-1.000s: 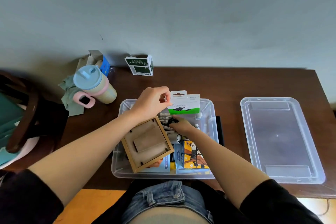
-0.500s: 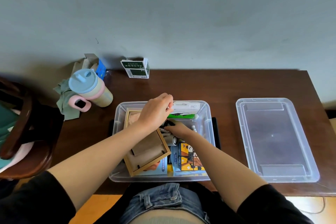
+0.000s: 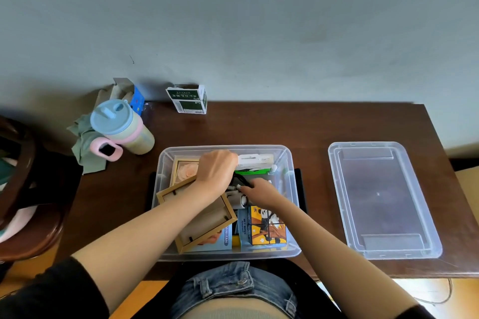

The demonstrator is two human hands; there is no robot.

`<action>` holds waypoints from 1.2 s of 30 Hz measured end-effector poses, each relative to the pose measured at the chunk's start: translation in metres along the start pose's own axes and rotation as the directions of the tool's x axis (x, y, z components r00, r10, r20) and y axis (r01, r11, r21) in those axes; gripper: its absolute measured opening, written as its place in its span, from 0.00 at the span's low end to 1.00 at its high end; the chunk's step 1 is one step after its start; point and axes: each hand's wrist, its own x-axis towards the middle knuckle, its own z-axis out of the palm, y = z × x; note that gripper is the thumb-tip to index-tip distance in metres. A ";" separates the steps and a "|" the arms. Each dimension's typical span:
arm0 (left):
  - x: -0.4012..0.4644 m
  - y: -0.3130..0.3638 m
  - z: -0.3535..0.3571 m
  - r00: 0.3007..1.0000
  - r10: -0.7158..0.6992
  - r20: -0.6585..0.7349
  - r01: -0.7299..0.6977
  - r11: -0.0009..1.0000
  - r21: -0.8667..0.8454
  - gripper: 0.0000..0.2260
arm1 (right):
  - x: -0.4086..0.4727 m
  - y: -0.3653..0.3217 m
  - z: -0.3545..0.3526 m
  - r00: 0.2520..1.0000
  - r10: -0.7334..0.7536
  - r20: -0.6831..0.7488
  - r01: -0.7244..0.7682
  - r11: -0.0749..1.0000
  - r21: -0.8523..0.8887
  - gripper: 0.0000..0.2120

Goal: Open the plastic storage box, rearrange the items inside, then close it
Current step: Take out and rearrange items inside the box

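Head view: both hands are held inside the open storage box (image 3: 290,160); left hand (image 3: 216,171) curled, grip hidden; right hand (image 3: 259,190) pinching a black item (image 3: 239,179); lid (image 3: 383,199) laid apart to the right

Clear storage box (image 3: 290,160) on dark brown table (image 3: 298,124), blue-lidded cream cup (image 3: 121,125), green-white carton (image 3: 188,98)

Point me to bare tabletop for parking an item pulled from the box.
Free: the strip between the storage box and the lid, and the band behind the box right of the green carton. Crowded: the far left corner around the cup and cloth.
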 end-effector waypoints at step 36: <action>-0.030 -0.042 -0.016 0.935 0.330 0.128 -0.039 0.457 -0.889 0.12 | -0.090 -0.019 -0.057 0.906 -0.382 0.184 0.382 0.923 0.034 0.10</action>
